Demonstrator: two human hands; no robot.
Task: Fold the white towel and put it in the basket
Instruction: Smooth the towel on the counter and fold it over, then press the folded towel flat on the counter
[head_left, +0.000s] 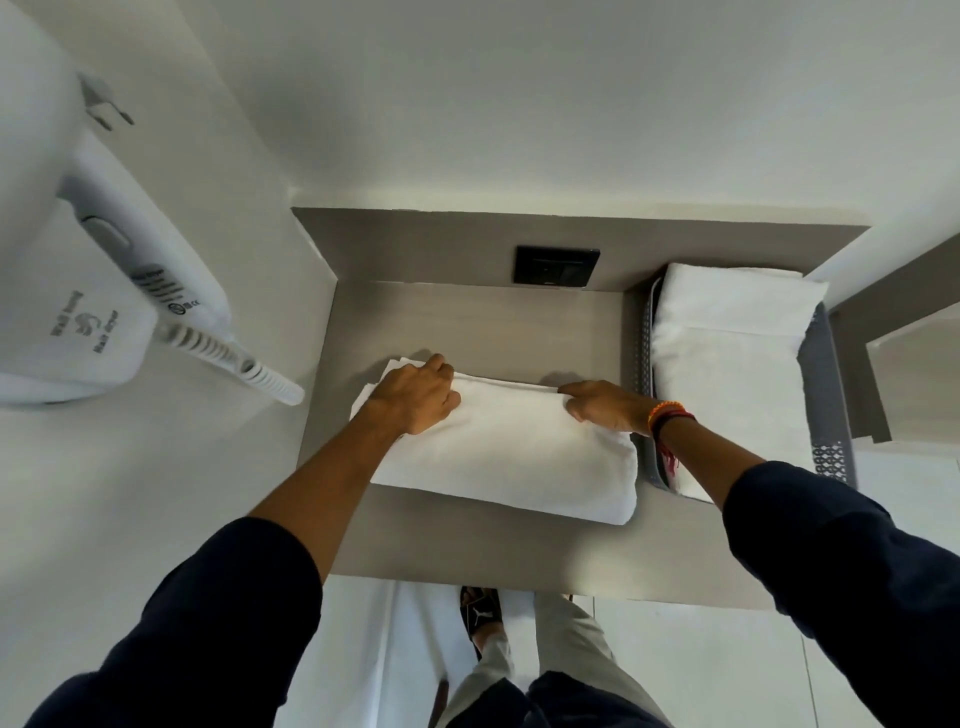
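A white towel (511, 452), folded into a thick rectangle, lies on the grey-brown counter (467, 322). My left hand (415, 395) grips its far left edge, fingers curled over the fold. My right hand (605, 405), with orange and red bands at the wrist, grips its far right corner. A grey perforated basket (826, 395) stands at the counter's right end, touching the towel's right side. Folded white towels (727, 364) fill the basket.
A white wall-mounted hair dryer (78, 291) with a coiled cord (244, 371) juts out on the left wall, close to the counter's left edge. A black socket plate (557, 266) sits on the back panel. Below the counter's front edge are my legs and a black sandal (480, 616).
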